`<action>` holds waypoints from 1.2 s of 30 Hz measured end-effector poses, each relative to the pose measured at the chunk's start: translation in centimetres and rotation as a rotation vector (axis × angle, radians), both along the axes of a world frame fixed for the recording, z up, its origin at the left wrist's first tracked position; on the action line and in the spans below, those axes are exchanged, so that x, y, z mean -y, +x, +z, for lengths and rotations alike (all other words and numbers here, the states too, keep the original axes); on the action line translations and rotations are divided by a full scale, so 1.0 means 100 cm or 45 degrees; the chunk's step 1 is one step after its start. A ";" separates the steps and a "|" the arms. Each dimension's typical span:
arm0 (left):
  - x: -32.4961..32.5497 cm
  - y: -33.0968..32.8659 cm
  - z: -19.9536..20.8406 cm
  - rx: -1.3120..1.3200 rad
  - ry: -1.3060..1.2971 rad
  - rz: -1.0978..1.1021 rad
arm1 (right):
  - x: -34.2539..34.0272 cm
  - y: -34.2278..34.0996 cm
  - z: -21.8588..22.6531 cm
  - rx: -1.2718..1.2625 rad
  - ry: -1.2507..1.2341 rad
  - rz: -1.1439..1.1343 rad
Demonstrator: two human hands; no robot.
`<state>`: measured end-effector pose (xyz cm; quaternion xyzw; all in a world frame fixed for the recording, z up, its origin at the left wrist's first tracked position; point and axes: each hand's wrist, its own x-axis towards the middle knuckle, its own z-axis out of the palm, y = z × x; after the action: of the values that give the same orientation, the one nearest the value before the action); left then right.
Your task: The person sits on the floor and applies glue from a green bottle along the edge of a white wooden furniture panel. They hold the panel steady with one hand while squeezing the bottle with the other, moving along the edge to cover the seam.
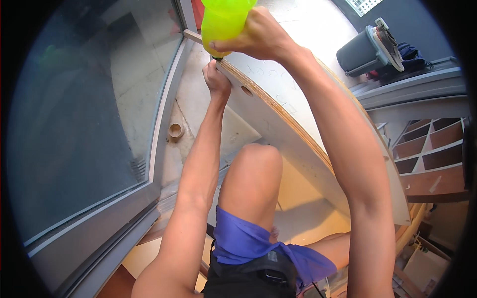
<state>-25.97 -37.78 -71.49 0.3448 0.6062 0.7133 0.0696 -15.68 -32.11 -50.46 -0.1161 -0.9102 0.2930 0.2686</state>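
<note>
My right hand (256, 35) grips closed around the green drill (223, 22), at the far corner of the board (298, 134). My left hand (217, 79) pinches the board's edge just under the drill.

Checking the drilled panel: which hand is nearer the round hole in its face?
Left. The left hand grips the panel edge just beside the hole; the right hand holds the yellow-green tool higher up.
</note>
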 end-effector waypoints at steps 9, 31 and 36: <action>0.004 0.005 0.009 0.037 0.023 -0.011 | -0.004 0.012 -0.013 -0.069 0.251 -0.065; 0.008 -0.004 0.002 0.366 0.030 -0.249 | 0.007 -0.014 -0.014 -0.102 0.230 -0.170; -0.001 -0.007 -0.004 0.118 0.035 -0.217 | -0.003 -0.019 -0.016 -0.145 0.261 -0.224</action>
<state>-26.63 -37.68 -71.90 0.3627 0.5610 0.7282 0.1533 -17.56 -31.81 -52.09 -0.1507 -0.9050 0.1798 0.3549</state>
